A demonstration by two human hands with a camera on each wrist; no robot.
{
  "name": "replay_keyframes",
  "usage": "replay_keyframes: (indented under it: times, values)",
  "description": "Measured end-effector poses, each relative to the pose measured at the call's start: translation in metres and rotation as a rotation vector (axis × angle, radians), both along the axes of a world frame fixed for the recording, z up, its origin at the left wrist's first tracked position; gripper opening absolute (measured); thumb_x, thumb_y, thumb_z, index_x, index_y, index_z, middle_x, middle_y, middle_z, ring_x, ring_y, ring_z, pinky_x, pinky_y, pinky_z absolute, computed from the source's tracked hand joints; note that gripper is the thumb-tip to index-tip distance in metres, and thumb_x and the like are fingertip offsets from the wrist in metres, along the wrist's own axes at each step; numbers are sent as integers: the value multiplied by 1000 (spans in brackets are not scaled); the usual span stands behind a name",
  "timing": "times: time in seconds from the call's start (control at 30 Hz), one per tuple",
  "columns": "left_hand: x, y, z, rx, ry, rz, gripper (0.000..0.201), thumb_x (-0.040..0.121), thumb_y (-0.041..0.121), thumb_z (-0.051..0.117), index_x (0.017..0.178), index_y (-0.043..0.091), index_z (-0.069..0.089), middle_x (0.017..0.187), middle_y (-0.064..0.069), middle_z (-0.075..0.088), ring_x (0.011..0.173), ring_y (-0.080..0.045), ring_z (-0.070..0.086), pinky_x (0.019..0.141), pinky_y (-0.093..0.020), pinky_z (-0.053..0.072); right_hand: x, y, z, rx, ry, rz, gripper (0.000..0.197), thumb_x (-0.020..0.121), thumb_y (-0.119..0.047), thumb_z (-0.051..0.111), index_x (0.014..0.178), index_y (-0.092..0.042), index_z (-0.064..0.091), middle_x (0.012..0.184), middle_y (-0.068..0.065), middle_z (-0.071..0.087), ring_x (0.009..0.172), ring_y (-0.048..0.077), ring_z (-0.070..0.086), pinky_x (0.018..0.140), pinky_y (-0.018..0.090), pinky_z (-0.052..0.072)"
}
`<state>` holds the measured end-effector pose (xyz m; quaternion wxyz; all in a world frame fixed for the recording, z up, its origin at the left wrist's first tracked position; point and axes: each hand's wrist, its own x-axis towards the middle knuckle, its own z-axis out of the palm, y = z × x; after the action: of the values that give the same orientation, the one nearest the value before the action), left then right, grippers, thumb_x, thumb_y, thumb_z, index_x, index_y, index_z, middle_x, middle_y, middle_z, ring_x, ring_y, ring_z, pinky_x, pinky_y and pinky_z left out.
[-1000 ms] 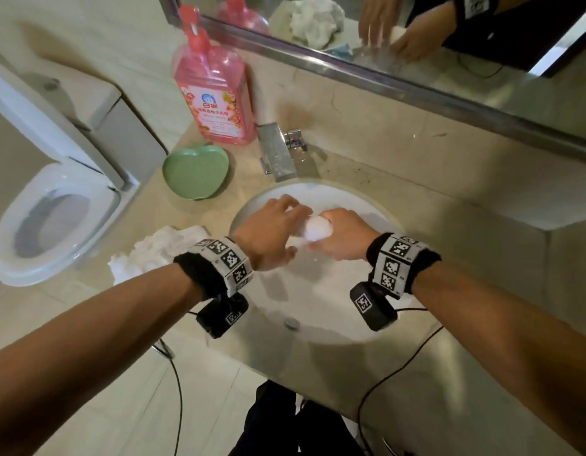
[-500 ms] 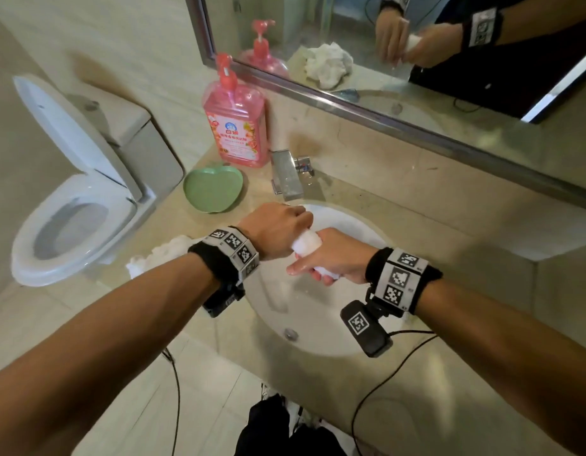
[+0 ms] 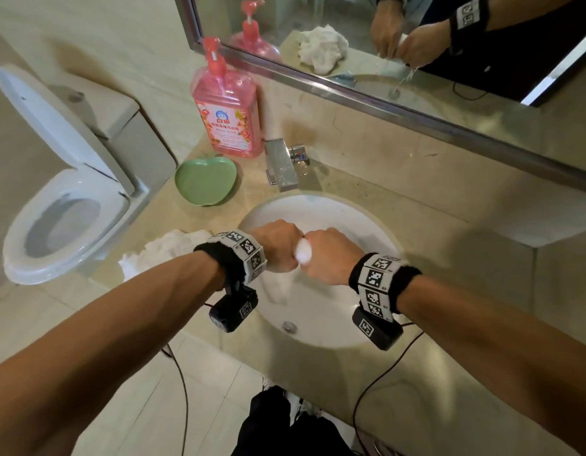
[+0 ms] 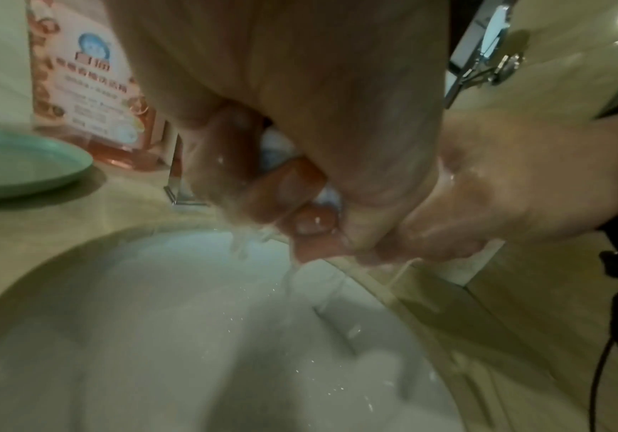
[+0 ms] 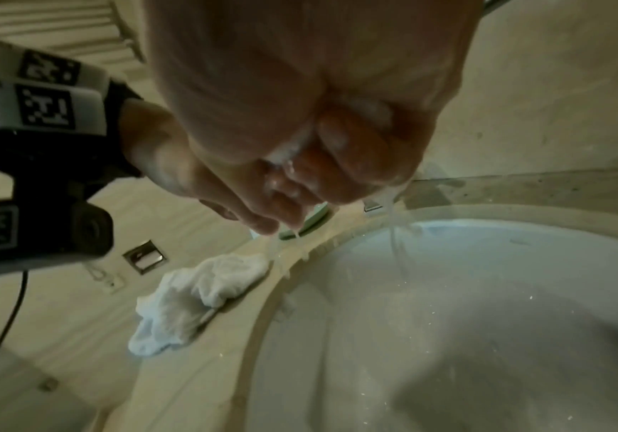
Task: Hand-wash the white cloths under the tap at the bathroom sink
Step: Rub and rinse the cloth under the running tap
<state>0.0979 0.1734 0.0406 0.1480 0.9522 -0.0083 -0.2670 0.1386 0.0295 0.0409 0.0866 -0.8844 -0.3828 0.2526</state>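
Over the white sink (image 3: pixel 334 327) both fists meet around a balled white cloth (image 3: pixel 303 252). My left hand (image 3: pixel 278 246) grips one end and my right hand (image 3: pixel 331 255) grips the other, fingers curled tight. Only a small bulge of cloth shows between them. Water streams from the fists into the basin (image 4: pixel 152 336) in the left wrist view and into the bowl (image 5: pixel 466 321) in the right wrist view. Another crumpled white cloth (image 3: pixel 166 250) lies on the counter left of the sink, also visible as a heap (image 5: pixel 196 298). The steel tap (image 3: pixel 281 166) stands behind the basin.
A pink pump soap bottle (image 3: pixel 227 110) and a green apple-shaped dish (image 3: pixel 204 181) sit left of the tap. A mirror (image 3: pixel 416 44) runs along the wall. An open toilet (image 3: pixel 61 218) stands left of the counter. Cables hang from the wrist cameras.
Both hands have closed into tighter fists around the cloth, hiding more of it, and water now runs out of them. The head view has lifted and pulled back.
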Motion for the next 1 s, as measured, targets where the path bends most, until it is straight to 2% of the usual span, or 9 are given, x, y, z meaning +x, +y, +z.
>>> replay_keyframes:
  times: [0.2, 0.3, 0.37, 0.43, 0.53, 0.63, 0.73, 0.87, 1.0]
  values:
    - [-2, -3, -17, -61, 51, 46, 11, 76, 26, 66, 86, 21, 63, 83, 1, 67, 73, -20, 60, 62, -27, 44, 3, -1, -11, -57, -87, 67, 23, 83, -30, 57, 100, -14, 56, 95, 13, 65, 79, 33, 60, 63, 34, 40]
    - [-3, -7, -20, 18, -10, 88, 11, 79, 25, 66, 87, 20, 60, 89, 0, 69, 64, -17, 54, 59, -26, 42, 7, -2, -11, -57, -68, 39, 29, 83, -31, 62, 106, -14, 56, 97, 12, 65, 73, 28, 53, 63, 34, 38]
    - [-1, -4, -21, -36, -79, 148, 37, 76, 31, 71, 108, 22, 53, 93, 1, 67, 74, -19, 58, 64, -30, 44, 14, -2, -8, -38, 12, -4, 29, 82, -30, 64, 107, -15, 58, 100, 10, 66, 78, 27, 55, 66, 33, 42]
    - [4, 2, -15, -77, -154, 150, 57, 70, 38, 76, 116, 24, 45, 96, 2, 63, 83, -22, 60, 67, -33, 44, 17, -2, -4, 19, 115, -68, 27, 81, -26, 66, 105, -15, 60, 100, 9, 67, 86, 26, 60, 70, 34, 48]
    - [13, 12, 2, 34, -294, 6, 44, 72, 41, 70, 110, 25, 55, 99, 2, 65, 87, -25, 63, 65, -31, 41, 20, 1, 4, 107, 168, -143, 24, 78, -23, 69, 100, -15, 61, 98, 5, 67, 87, 25, 63, 68, 30, 49]
    - [15, 17, 14, 73, -261, -57, 26, 76, 39, 62, 99, 26, 58, 91, -2, 70, 85, -29, 65, 63, -31, 41, 24, 3, 11, 139, 167, -139, 23, 77, -24, 70, 98, -17, 61, 95, 2, 67, 86, 24, 62, 63, 27, 42]
    - [12, 12, 15, 38, -121, -1, 19, 79, 35, 58, 95, 25, 62, 94, -1, 71, 88, -28, 65, 69, -31, 48, 26, 4, 13, 103, 64, -60, 19, 81, -27, 67, 96, -20, 57, 86, 0, 60, 79, 25, 55, 58, 27, 36]
    - [2, 2, 2, -118, 52, 146, 22, 84, 29, 62, 100, 17, 70, 94, -1, 70, 87, -23, 66, 74, -28, 52, 24, 3, 10, 15, -129, 91, 22, 84, -30, 63, 102, -19, 56, 67, -8, 34, 64, 24, 43, 47, 26, 21]
    - [-8, 1, -11, -244, 84, 185, 21, 81, 25, 64, 99, 17, 71, 99, 0, 68, 85, -19, 61, 69, -24, 43, 20, 4, -1, -48, -232, 194, 25, 87, -29, 58, 106, -15, 53, 66, -2, 34, 56, 23, 34, 46, 29, 15]
